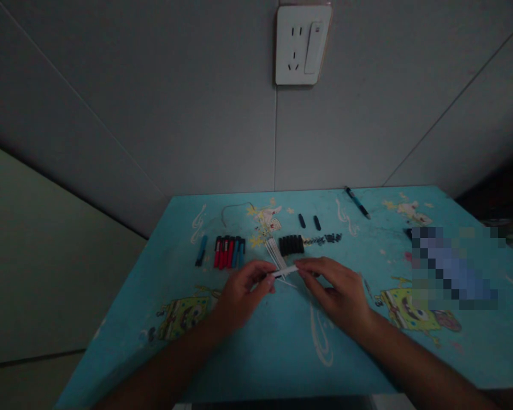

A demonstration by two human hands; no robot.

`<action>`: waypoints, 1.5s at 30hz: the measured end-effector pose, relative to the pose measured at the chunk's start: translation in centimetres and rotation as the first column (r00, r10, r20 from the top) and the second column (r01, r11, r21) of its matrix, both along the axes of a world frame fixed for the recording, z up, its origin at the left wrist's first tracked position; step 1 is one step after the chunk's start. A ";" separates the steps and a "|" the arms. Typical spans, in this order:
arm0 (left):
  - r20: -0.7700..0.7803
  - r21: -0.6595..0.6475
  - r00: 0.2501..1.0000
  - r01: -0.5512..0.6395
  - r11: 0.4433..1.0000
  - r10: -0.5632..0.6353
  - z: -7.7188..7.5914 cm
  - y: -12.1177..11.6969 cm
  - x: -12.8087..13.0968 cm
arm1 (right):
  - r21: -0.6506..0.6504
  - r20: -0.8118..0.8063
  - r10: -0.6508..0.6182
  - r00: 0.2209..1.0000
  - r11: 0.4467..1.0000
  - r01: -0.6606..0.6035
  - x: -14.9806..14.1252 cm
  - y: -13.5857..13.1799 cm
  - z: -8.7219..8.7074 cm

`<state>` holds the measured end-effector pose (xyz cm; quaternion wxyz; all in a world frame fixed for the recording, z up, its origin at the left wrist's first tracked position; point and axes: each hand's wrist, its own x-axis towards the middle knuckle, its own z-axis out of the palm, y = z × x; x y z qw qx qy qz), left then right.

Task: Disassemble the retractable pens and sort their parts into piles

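Note:
My left hand (248, 290) pinches one end of a short white slim pen part (286, 271), which has something dark near that end. At its other end, the fingers of my right hand (336, 285) are closed on it. Just behind lie several thin white sticks that look like pen refills (274, 250). A row of black pen pieces (291, 245) sits beyond my right fingers, with small dark springs or bits (325, 240) beside it. Left of the refills, red and blue pen barrels (228, 251) lie side by side.
A single blue barrel (202, 250) lies at the left. Two dark clips (317, 222) are farther back, and a whole pen (357, 203) rests near the wall. A blurred-out object (457, 267) lies on the right of the blue cartoon-print table (256, 347). A socket (302, 45) is on the wall.

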<state>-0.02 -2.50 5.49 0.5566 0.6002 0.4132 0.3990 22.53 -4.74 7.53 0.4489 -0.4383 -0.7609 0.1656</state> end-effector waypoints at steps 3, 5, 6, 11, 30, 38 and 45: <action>-0.107 0.138 0.992 0.087 0.987 -0.073 -0.2 -0.3 0.0 | 0.040 0.010 0.056 0.998 0.998 -0.056 0.0 -0.2 -0.1; -0.172 0.185 0.980 0.127 0.974 -0.095 -0.3 -0.3 0.0 | 0.025 0.027 0.060 0.998 0.998 -0.061 -0.1 -0.4 -0.1; -0.191 0.196 0.977 0.129 0.972 -0.091 -0.3 -0.3 0.0 | 0.013 0.036 0.050 0.998 0.999 -0.050 -0.1 -0.4 0.0; -0.027 0.144 0.997 0.073 0.987 -0.069 0.0 -0.8 0.0 | -0.066 0.120 0.026 0.992 0.998 -0.018 -0.6 0.0 -0.6; -0.153 0.422 0.985 -0.011 0.906 0.084 0.2 -0.5 0.1 | -0.188 0.467 0.044 0.883 0.981 0.051 -1.5 0.4 -2.8; -0.131 0.483 0.991 0.033 0.875 0.035 -0.1 -0.4 -0.2 | -0.297 0.088 -0.123 0.989 0.944 0.144 0.9 1.0 -0.9; -0.172 0.573 0.984 0.062 0.817 0.046 -0.7 -0.1 -0.2 | -0.404 -0.333 -0.219 0.917 0.912 0.071 0.2 -0.5 0.4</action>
